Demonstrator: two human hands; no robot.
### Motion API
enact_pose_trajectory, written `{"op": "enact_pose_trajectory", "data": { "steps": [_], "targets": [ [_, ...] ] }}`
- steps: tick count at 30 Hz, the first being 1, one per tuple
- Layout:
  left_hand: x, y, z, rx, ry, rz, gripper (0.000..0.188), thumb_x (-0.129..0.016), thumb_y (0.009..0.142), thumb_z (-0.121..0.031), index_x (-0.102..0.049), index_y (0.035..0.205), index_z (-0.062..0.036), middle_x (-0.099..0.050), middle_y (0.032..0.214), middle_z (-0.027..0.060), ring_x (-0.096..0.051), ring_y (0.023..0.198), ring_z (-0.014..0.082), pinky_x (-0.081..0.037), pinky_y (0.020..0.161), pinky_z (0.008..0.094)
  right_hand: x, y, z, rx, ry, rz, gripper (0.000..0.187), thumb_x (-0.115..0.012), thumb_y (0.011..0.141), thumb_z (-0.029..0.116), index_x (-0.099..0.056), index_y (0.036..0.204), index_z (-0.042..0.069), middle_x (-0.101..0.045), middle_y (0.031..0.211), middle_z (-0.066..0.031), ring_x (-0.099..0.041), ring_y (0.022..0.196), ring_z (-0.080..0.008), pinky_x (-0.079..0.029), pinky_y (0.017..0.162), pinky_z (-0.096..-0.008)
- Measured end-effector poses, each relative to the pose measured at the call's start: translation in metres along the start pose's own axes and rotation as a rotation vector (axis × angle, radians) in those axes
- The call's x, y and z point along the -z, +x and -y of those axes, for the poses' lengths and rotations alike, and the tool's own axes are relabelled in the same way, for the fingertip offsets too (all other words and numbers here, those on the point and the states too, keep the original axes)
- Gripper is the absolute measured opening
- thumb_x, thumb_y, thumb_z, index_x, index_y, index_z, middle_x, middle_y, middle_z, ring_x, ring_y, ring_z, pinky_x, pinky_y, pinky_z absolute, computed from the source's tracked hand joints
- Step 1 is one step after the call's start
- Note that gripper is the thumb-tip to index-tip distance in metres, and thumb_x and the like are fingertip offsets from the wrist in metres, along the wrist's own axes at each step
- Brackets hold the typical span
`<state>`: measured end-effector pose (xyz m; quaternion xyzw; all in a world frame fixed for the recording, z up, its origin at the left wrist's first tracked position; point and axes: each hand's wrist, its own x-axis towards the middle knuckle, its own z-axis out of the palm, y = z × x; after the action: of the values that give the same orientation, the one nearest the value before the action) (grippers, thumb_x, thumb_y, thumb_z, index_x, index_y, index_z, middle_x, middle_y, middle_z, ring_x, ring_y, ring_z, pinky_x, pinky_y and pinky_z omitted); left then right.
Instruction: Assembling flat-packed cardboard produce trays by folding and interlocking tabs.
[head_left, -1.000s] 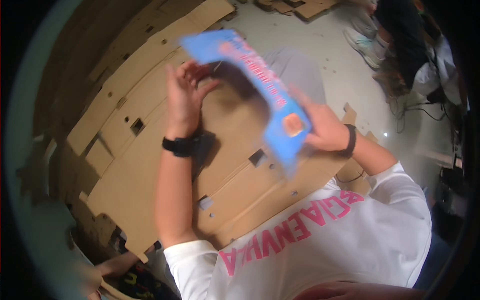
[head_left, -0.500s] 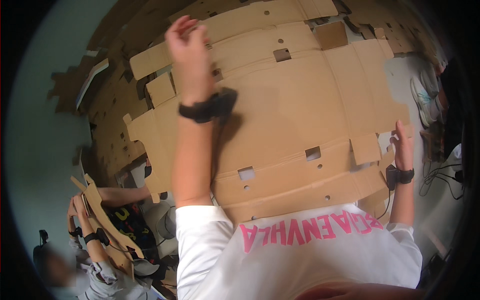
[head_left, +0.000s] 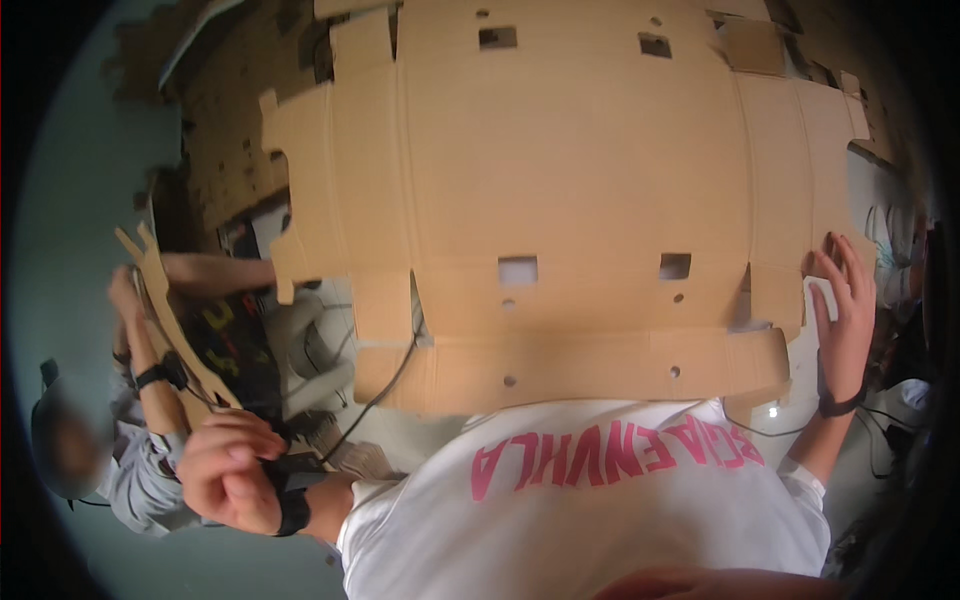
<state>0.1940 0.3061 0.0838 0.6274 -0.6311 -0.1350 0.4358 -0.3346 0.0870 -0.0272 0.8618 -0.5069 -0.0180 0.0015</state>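
Cardboard sheet (head_left: 580,180), creased, square-holed; right hand (head_left: 848,300) spread at its edge, well apart from left hand (head_left: 228,472), half-open in free space

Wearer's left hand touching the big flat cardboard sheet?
No, the left hand is at the lower left, with a visible gap between it and the cardboard sheet.
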Motion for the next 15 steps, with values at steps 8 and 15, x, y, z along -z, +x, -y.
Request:
{"op": "enact_pose_trajectory", "data": {
  "steps": [8,15],
  "targets": [
    [0.013,-0.037,-0.008,0.367,0.022,-0.338,0.016,-0.061,0.096,-0.013,-0.063,0.091,0.0021,-0.062,0.071,0.0072,-0.059,0.061,0.0136,-0.044,0.056,0.0241,-0.005,0.032,-0.009,0.012,0.115,0.065,0.04,-0.068,0.087,0.0,-0.066,0.127,0.006,-0.059,0.137,-0.0103,-0.057,0.122,-0.0328,-0.05,0.099,-0.0382],
    [-0.017,-0.046,0.118,0.992,0.373,0.25,0.035,-0.063,0.101,-0.027,-0.072,0.106,0.0069,-0.075,0.089,0.0133,-0.066,0.082,0.0164,-0.052,0.078,0.0309,-0.013,0.026,-0.029,-0.015,0.176,-0.009,0.05,-0.072,0.084,0.005,-0.064,0.133,0.012,-0.05,0.149,-0.01,-0.05,0.13,-0.0362,-0.044,0.109,-0.0434]
  ]
}}
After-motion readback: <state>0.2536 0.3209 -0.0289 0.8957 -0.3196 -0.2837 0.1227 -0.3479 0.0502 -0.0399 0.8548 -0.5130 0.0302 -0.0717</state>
